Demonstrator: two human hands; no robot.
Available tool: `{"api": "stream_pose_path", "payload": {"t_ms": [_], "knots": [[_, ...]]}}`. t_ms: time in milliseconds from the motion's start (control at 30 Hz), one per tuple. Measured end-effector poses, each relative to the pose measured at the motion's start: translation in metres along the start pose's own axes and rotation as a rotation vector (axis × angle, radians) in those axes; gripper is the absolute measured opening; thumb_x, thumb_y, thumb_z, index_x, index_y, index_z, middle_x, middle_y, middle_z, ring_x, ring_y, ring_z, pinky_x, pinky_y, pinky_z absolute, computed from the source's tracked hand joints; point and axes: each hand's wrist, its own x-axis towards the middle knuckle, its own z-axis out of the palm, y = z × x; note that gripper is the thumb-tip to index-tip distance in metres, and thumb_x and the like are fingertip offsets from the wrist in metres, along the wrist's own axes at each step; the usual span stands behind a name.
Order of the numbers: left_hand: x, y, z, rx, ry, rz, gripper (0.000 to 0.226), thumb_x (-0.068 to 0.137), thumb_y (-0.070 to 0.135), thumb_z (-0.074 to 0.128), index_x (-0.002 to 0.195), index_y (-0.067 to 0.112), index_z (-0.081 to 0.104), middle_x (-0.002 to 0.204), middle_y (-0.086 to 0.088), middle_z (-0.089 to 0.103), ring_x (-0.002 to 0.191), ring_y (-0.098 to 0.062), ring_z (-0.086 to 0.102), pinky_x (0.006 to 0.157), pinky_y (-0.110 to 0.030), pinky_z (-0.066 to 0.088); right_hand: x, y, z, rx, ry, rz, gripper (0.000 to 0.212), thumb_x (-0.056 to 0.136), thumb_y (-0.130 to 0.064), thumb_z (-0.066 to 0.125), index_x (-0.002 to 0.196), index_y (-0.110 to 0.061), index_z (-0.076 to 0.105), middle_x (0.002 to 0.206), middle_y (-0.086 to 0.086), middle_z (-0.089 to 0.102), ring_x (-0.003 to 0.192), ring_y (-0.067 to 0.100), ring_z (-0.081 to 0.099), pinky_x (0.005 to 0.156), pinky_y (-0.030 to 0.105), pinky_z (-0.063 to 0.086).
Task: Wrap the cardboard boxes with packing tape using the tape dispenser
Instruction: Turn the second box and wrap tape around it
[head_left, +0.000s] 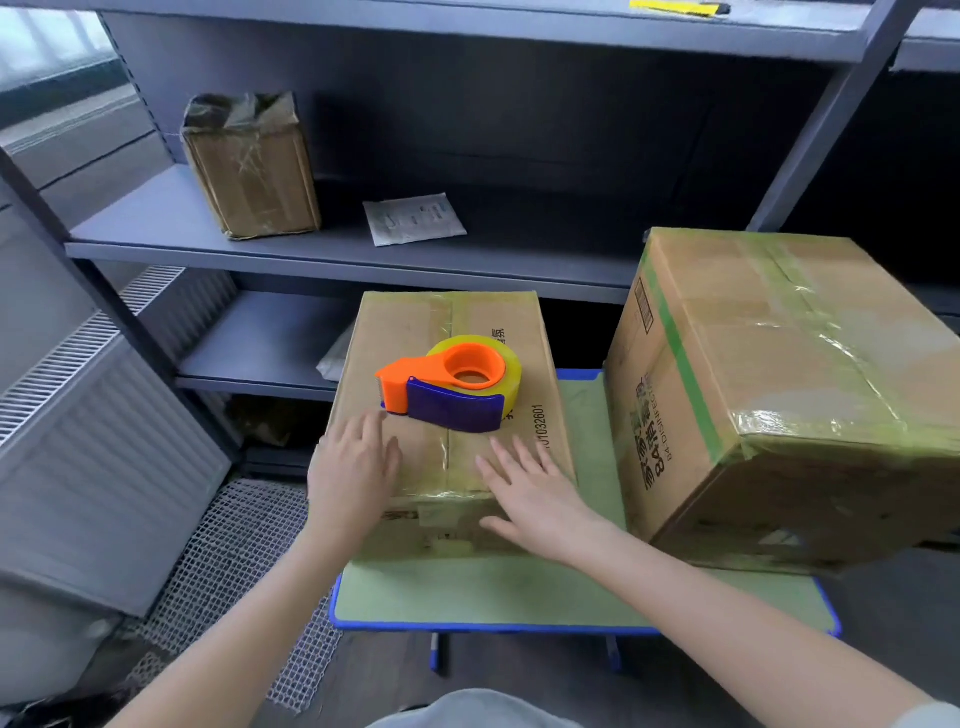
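The large taped box (779, 389) sits on the table's (467, 597) right. The smaller cardboard box (405, 322) stands near it, with the orange tape dispenser (449, 387) lying on top. We rest our left hand (353, 467) and right hand (530, 493) flat on its near edge, each grip apart, holding nothing.

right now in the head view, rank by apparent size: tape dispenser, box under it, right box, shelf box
1. right box
2. box under the dispenser
3. shelf box, farther back, so true size unsure
4. tape dispenser
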Motion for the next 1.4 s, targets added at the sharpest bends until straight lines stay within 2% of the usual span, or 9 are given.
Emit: {"api": "stream_pose_path", "payload": {"t_ms": [100,200,533,700,767,933,1133,1300,1400], "knots": [[-0.004,-0.026,-0.006,-0.005,-0.093,-0.241,0.050,0.092,0.022,0.034,0.130,-0.006,0.047,0.122,-0.028,0.055,0.103,-0.042,0.058,0.083,-0.044,0.048,0.011,-0.016,0.003,-0.003,0.036,-0.031,0.069,0.099,-0.046,0.030,0.151,-0.014,-0.002,0.158,0.011,-0.008,0.145,0.035,-0.007,0.117,0.053,-0.001],[-0.011,-0.032,0.005,-0.117,-0.222,-0.272,0.052,0.101,0.017,0.031,0.148,0.002,0.017,0.155,-0.019,0.013,0.134,-0.036,0.033,0.101,-0.039,0.035,0.018,-0.020,0.005,-0.025,0.045,-0.045,0.063,0.102,-0.039,0.026,0.151,-0.015,-0.005,0.158,0.011,-0.009,0.144,0.035,-0.009,0.116,0.052,-0.003],[-0.057,0.027,0.016,-0.340,-0.152,-0.418,0.052,0.100,0.013,0.020,0.149,0.003,0.006,0.156,-0.017,0.009,0.140,-0.032,0.022,0.114,-0.042,0.024,0.007,0.035,-0.002,-0.002,-0.035,-0.166,0.059,0.101,-0.033,0.033,0.151,-0.025,0.002,0.153,-0.004,-0.013,0.146,0.018,-0.006,0.114,0.032,-0.009],[-0.099,0.085,0.024,-0.513,-0.202,-0.452,0.056,0.102,0.021,0.024,0.148,0.000,0.000,0.153,-0.024,-0.017,0.145,-0.031,-0.005,0.115,-0.030,0.008,-0.013,0.069,-0.015,0.007,-0.136,-0.065,0.062,0.100,-0.014,0.038,0.152,-0.021,0.004,0.159,0.003,-0.001,0.147,0.021,0.000,0.118,0.035,0.000],[-0.098,0.082,0.020,-0.485,-0.171,-0.434,0.054,0.101,0.024,0.029,0.147,0.001,0.011,0.155,-0.021,-0.011,0.145,-0.028,-0.003,0.115,-0.029,0.008,-0.016,0.055,-0.021,0.061,-0.141,-0.003,0.064,0.095,-0.011,0.038,0.152,-0.016,0.009,0.159,0.008,0.002,0.146,0.025,0.002,0.119,0.037,0.004],[-0.063,0.041,0.013,-0.471,-0.132,-0.289,0.041,0.099,0.013,0.037,0.137,-0.003,0.033,0.154,-0.024,0.001,0.145,-0.032,-0.005,0.117,-0.033,0.001,-0.007,-0.016,-0.027,0.120,-0.048,0.142,0.056,0.099,-0.036,0.028,0.149,-0.011,0.023,0.153,0.018,0.023,0.141,0.034,0.020,0.115,0.042,0.020],[-0.004,-0.012,0.016,-0.200,-0.212,-0.143,0.046,0.100,0.020,0.036,0.141,-0.001,0.032,0.155,-0.019,0.013,0.144,-0.037,-0.003,0.117,-0.039,0.000,0.025,-0.081,-0.024,0.111,-0.074,0.301,0.100,0.084,-0.075,0.029,0.150,-0.003,0.010,0.153,0.027,0.015,0.142,0.043,0.010,0.110,0.060,0.011],[0.031,-0.033,0.012,0.044,-0.345,0.083,0.074,0.090,0.049,0.005,0.147,0.006,0.024,0.156,-0.007,0.020,0.146,-0.025,0.008,0.116,-0.035,-0.003,0.033,-0.089,-0.019,0.063,-0.055,0.312,0.100,0.087,-0.063,0.045,0.148,0.005,0.003,0.151,0.035,0.007,0.141,0.046,0.007,0.109,0.063,0.012],[0.028,-0.036,0.019,0.120,-0.306,0.101,0.074,0.087,0.044,0.011,0.137,0.001,0.045,0.143,-0.013,0.045,0.133,-0.028,0.041,0.113,-0.039,0.022,0.032,-0.082,-0.017,0.066,-0.065,0.275,0.097,0.089,-0.058,0.046,0.148,0.004,0.003,0.152,0.034,0.006,0.142,0.044,0.005,0.109,0.062,0.012]]}}
